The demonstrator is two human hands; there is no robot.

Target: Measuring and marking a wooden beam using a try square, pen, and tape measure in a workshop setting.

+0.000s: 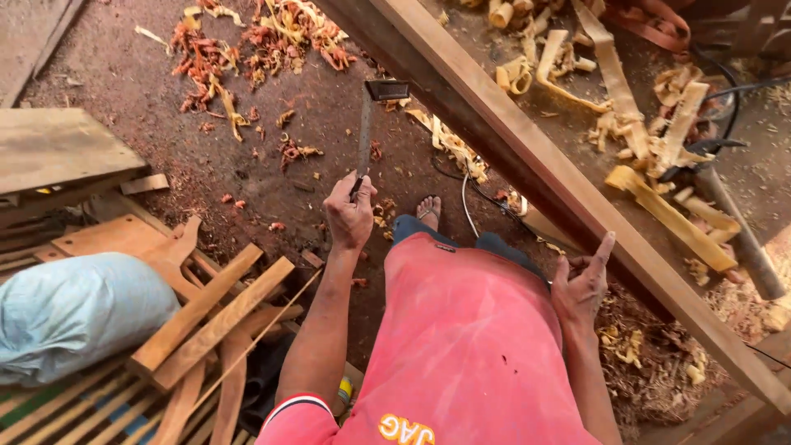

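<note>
My left hand (348,216) grips one arm of a metal try square (365,132), which points away from me with its dark stock near the long wooden beam (527,156). My right hand (583,284) is open, fingers spread, index finger raised against the near edge of the beam. It holds nothing. Below me are my red shirt and a sandalled foot (428,211) on the dirt floor.
Wood shavings (651,124) litter the workbench beyond the beam, and reddish ones (255,41) lie on the floor. Loose wooden boards (210,317) and a pale blue sack (74,313) sit at the left. A dark cable (725,107) runs across the bench.
</note>
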